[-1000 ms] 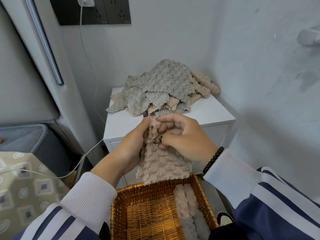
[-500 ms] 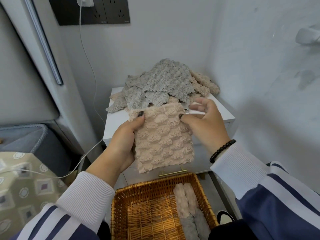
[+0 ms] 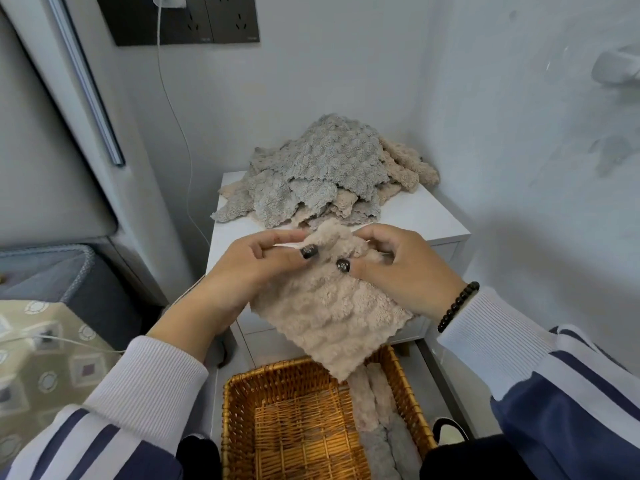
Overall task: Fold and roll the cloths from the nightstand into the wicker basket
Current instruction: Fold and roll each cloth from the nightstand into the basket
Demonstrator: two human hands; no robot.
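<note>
With both hands, left hand (image 3: 252,268) and right hand (image 3: 398,268), pinching the beige cloth's (image 3: 332,317) top edge, apparently starting a roll, keep turns tight and even.

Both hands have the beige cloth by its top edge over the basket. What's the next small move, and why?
Probably start rolling the top edge down. The left hand and right hand pinch the beige cloth at its bunched top edge, and the rest hangs flat and unrolled above the basket, where the cloths already placed lie as rolls.
</note>
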